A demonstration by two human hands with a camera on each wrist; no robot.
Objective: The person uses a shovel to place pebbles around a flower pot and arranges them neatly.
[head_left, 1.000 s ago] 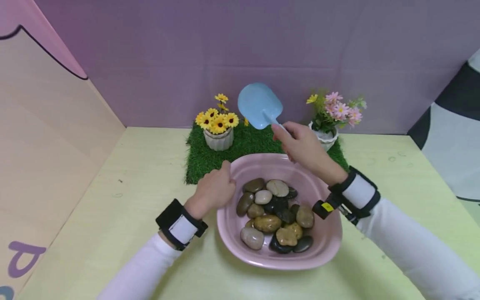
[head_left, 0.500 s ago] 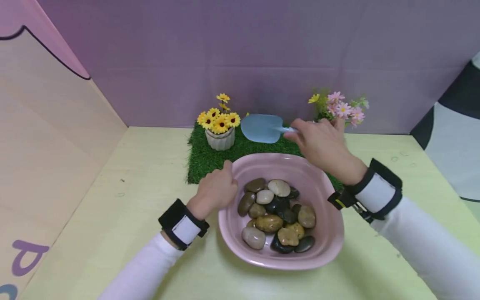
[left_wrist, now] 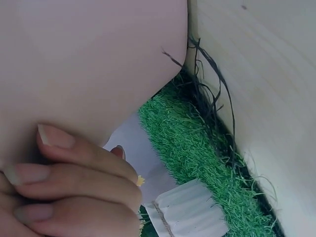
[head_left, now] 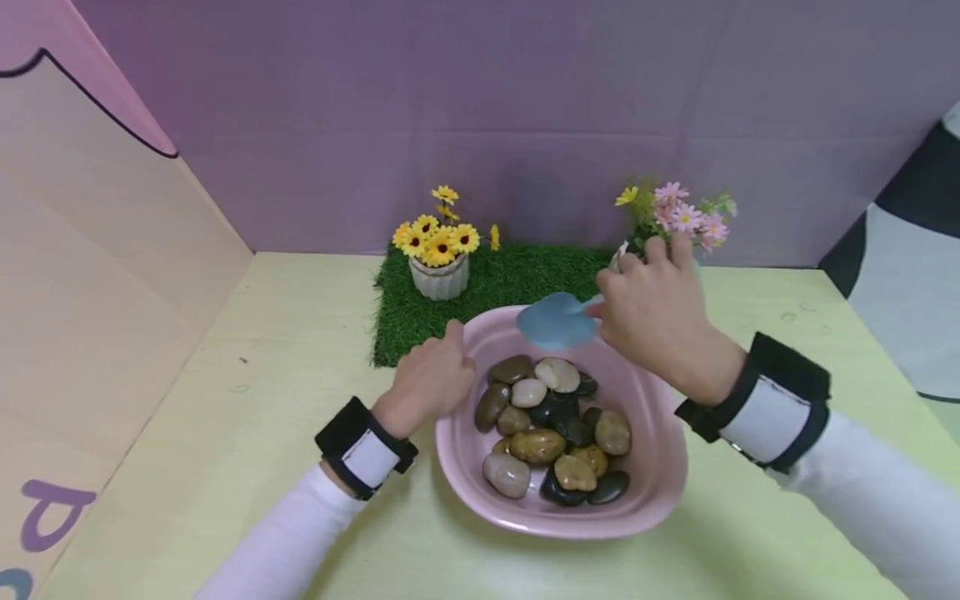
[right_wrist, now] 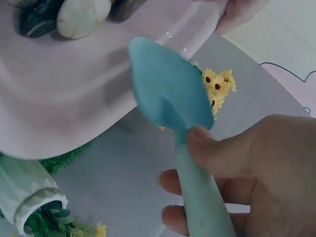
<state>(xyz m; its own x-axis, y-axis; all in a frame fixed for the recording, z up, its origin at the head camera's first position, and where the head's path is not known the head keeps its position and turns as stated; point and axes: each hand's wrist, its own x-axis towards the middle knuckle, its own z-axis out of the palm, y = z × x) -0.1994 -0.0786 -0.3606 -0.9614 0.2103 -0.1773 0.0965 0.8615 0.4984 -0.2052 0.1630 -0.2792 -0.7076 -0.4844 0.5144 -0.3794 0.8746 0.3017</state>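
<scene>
A pink basin (head_left: pixel 660 492) on the yellow-green table holds several smooth pebbles (head_left: pixel 536 446) in brown, black and white. My right hand (head_left: pixel 652 321) grips the handle of a light blue toy shovel (head_left: pixel 555 322); its blade hangs over the basin's far rim, just above the stones. In the right wrist view the shovel (right_wrist: pixel 170 96) points at the basin wall (right_wrist: pixel 74 94), thumb on top of the handle. My left hand (head_left: pixel 429 382) holds the basin's left rim with curled fingers (left_wrist: pixel 74 180) against the pink wall (left_wrist: pixel 89 59).
A green grass mat (head_left: pixel 525 279) lies behind the basin. On it stand a white pot of yellow flowers (head_left: pixel 438 250) at the left and a pot of pink flowers (head_left: pixel 678 218) at the right, just behind my right hand. A purple wall (head_left: pixel 480 117) closes the back.
My right hand has brought the shovel down from in front of the wall, over the mat, to the basin's far rim. The left hand stayed on the rim.
</scene>
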